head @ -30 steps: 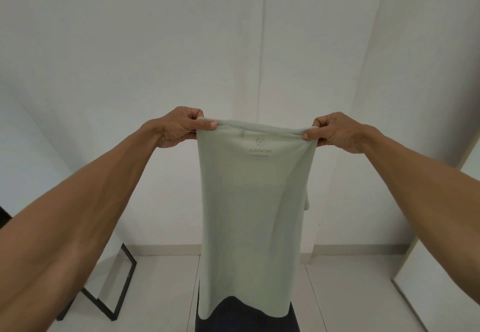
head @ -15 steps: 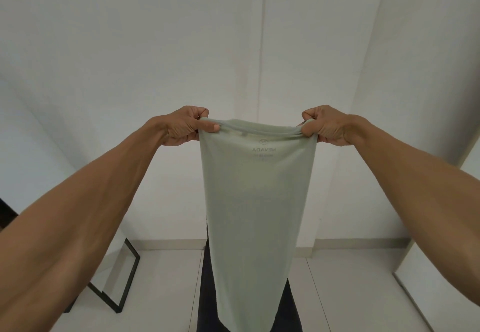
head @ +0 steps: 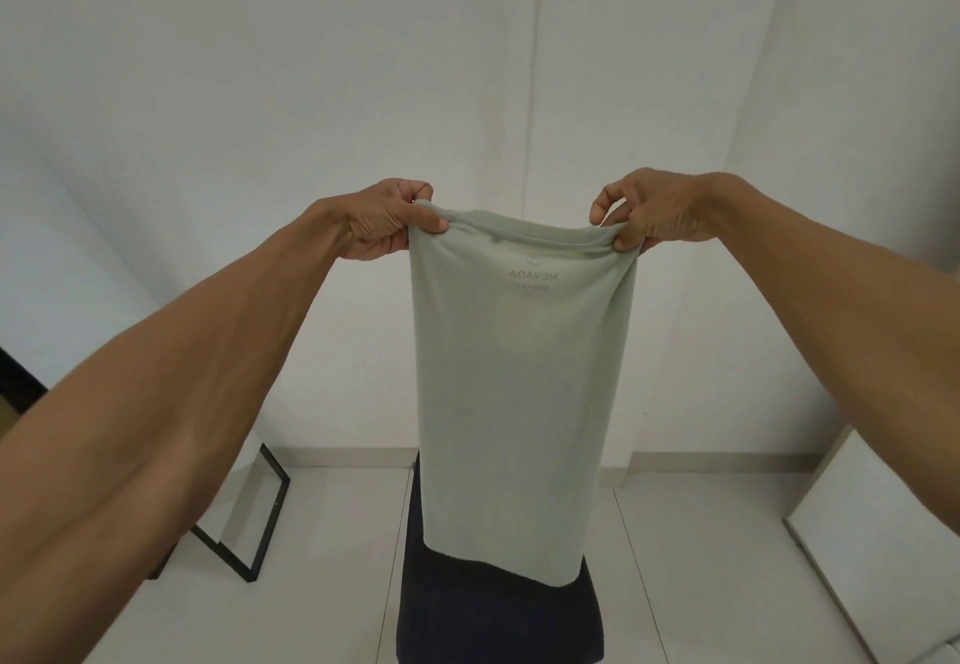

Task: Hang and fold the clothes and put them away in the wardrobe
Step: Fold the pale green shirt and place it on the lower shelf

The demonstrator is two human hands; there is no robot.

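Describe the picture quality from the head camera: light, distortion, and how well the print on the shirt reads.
Head view: soft, even light with no glare; the wide lens splays the forearms and tilts the walls; the shirt, pinched at its top edge by the left hand and right hand, looks sharp, but its print shows faint and mirrored, and the smaller line under it is unreadable.

Dark cloth — upper part behind shirt, bottom cropped.

The left hand and right hand pinch a hanging pale green shirt by its top corners.
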